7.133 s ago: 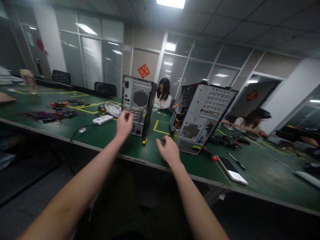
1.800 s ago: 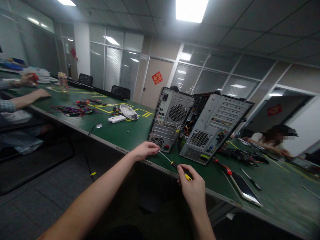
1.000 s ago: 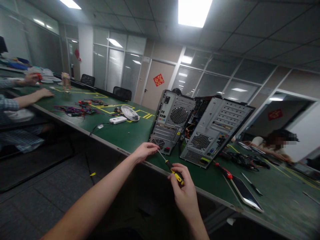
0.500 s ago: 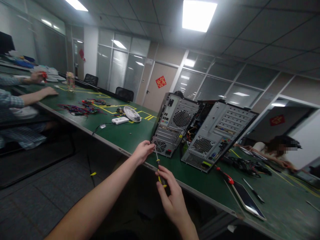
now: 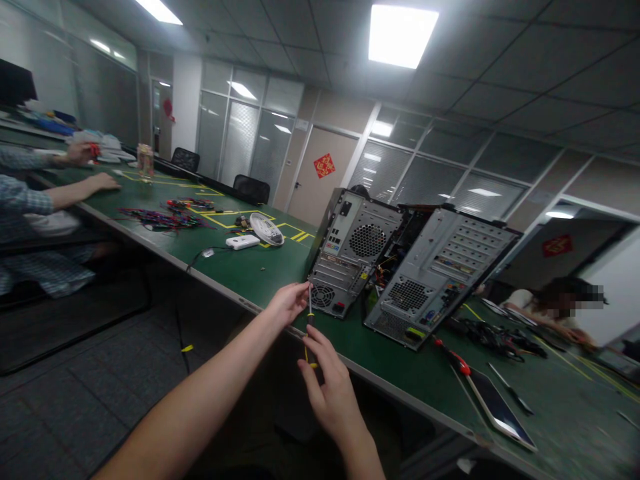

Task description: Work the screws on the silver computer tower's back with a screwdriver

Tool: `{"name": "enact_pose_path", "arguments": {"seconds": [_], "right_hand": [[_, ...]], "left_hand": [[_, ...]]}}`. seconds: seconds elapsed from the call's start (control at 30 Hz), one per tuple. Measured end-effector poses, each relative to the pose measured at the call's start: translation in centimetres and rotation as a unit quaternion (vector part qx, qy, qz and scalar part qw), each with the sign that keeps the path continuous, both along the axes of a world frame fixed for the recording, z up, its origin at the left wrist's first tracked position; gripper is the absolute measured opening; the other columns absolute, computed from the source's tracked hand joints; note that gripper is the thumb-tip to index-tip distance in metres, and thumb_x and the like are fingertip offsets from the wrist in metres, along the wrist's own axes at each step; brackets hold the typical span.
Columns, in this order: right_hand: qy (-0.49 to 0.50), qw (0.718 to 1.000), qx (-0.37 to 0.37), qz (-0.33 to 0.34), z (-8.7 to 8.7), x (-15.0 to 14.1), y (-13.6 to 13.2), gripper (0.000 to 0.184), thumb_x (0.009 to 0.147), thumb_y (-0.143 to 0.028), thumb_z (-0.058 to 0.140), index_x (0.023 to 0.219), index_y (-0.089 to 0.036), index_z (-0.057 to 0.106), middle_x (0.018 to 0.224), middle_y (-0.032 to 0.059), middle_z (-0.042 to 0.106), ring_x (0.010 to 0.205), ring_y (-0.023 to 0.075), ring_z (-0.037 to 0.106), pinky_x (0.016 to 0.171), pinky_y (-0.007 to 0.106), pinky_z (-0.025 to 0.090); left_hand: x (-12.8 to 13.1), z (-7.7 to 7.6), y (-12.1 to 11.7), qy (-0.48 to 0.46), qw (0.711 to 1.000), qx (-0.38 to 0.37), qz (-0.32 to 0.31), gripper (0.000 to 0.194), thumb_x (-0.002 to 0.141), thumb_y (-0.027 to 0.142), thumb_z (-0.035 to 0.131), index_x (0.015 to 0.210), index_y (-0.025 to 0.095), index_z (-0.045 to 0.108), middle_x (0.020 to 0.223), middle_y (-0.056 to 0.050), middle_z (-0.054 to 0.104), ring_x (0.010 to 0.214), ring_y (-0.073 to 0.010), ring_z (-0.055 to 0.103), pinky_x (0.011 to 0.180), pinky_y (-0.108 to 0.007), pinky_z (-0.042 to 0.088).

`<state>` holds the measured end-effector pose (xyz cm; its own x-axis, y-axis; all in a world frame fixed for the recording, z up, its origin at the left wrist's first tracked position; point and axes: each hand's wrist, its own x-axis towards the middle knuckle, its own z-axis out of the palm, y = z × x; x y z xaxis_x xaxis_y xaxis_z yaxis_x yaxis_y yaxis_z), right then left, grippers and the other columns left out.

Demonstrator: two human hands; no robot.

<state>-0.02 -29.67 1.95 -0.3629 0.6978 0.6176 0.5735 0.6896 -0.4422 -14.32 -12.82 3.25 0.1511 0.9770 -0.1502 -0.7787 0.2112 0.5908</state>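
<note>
Green table point(image 5: 260, 270) — glass-walled office — both hands, left hand point(image 5: 289, 303) and right hand point(image 5: 327, 387), pinch a screwdriver point(image 5: 311, 319).

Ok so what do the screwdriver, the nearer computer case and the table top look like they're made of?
Screwdriver: thin bright shaft, likely steel; black and yellow handle, probably plastic or rubber, mostly hidden by the right hand. The left hand pinches its tip end.
Nearer computer case: bare grey sheet metal, judging by punched vent holes and slot covers.
Table top: dull green, matte surface, possibly a mat; pale edge strip.
</note>
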Motion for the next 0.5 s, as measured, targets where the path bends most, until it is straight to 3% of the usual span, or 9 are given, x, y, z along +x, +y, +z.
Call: {"name": "enact_pose_path", "arguments": {"seconds": [0.17,0.5], "right_hand": [[-0.005,1.0,0.004,-0.007,-0.1,0.1,0.3,0.039,0.101,-0.023,0.057,0.14,-0.028,0.063,0.151,0.0093,0.058,0.14,0.0269,0.056,0.116,0.046,0.05],[-0.01,1.0,-0.01,-0.01,0.0,0.0,0.6,0.039,0.102,-0.024,0.056,0.141,-0.027,0.061,0.154,0.0095,0.056,0.142,0.0263,0.054,0.118,0.045,0.048]], "left_hand": [[-0.2,0.5,0.2,-0.006,0.999,-0.027,-0.03,0.01,0.078,0.007,0.08,0.078,0.01,0.071,0.067,-0.002,0.067,0.051,-0.0028,0.053,0.045,-0.014,0.034],[0.2,1.2,0.1,-0.023,0.997,-0.068,-0.006,0.008,0.081,0.005,0.078,0.078,0.008,0.072,0.062,-0.002,0.066,0.045,-0.0014,0.049,0.038,-0.012,0.03]]}}
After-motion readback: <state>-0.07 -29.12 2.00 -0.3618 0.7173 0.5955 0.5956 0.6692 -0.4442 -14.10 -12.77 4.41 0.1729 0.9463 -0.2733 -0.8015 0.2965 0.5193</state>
